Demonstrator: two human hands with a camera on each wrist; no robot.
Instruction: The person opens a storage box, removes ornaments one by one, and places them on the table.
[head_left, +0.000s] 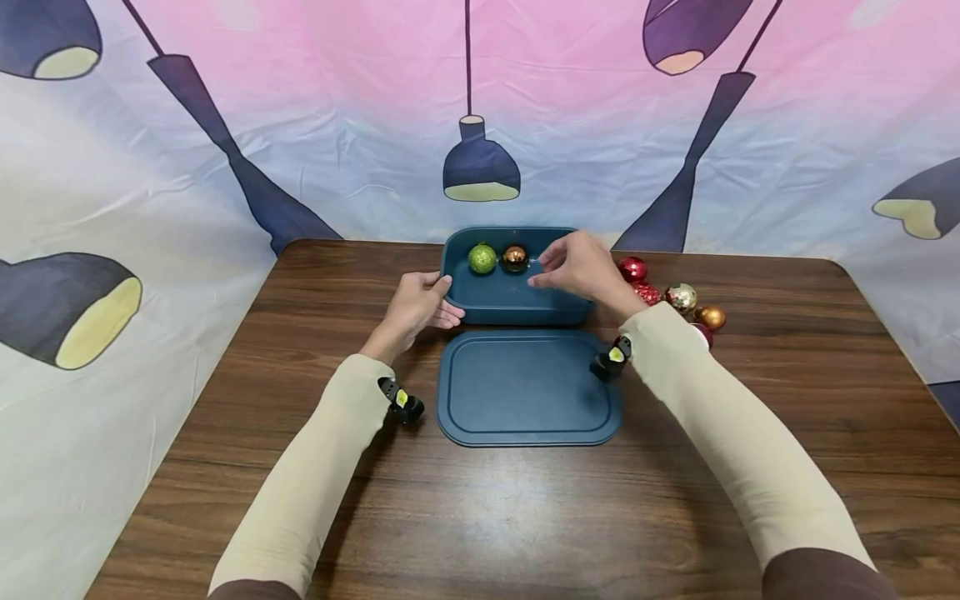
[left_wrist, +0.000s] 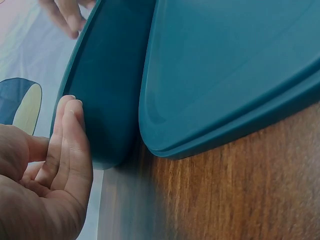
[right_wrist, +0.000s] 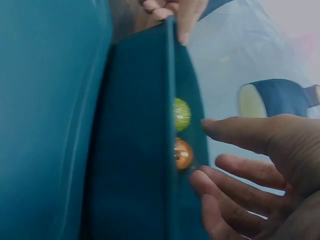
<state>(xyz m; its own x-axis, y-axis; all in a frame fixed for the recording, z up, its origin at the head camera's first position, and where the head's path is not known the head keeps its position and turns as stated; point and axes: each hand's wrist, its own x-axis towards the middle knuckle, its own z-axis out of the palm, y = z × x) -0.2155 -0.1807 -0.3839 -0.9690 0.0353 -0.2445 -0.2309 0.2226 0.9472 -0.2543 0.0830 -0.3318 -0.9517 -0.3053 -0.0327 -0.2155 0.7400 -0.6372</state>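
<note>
Clearly, the biggest thing is the wooden table, which fills the lower half of the head view, and behind it hangs a cloth backdrop printed with dark blue lamps. At the middle of the frame, on the table, lies a flat blue lid. Just above it in the frame stands a blue box, open at the top and almost touching the lid.

The left hand is at the left end of the box. Its thumb lies over the rim and its fingers are straight against the outside wall, so it steadies the box and does not close around it. The right hand is over the right part of the box, above the inside. Its fingers are relaxed and a little bent, and nothing is between them; the fingertips point to the left, toward the balls.

Inside the box, near its back wall, two small balls lie side by side: a green glitter ball on the left and a copper ball just beside it on the right, nearest to the right fingertips. To the right of the box, on the table, a small group of balls lies close together, red and gold ones, partly hidden by the right forearm.
</note>
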